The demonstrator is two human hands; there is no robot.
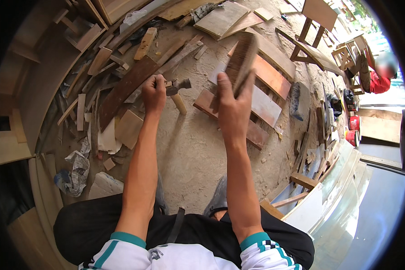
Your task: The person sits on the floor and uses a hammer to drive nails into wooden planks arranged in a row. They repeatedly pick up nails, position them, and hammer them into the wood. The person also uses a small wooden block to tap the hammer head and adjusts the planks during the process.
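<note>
My left hand (154, 93) is closed around the handle of a hammer (177, 87), whose dark metal head points right and whose wooden handle end shows below my fist. My right hand (231, 108) grips a rough brown wooden plank (243, 60), held upright and tilted away from me. Both hands are raised over the sandy ground (189, 148). Beneath the right hand lies a pallet-like frame of reddish boards (265, 105).
Scrap boards and offcuts (108, 76) pile up on the left and at the back. Crumpled paper (74, 173) lies at lower left. Wooden stools (317, 31) stand at the back right, near a person in red (380, 78). A glass-topped surface (346, 202) runs along the right.
</note>
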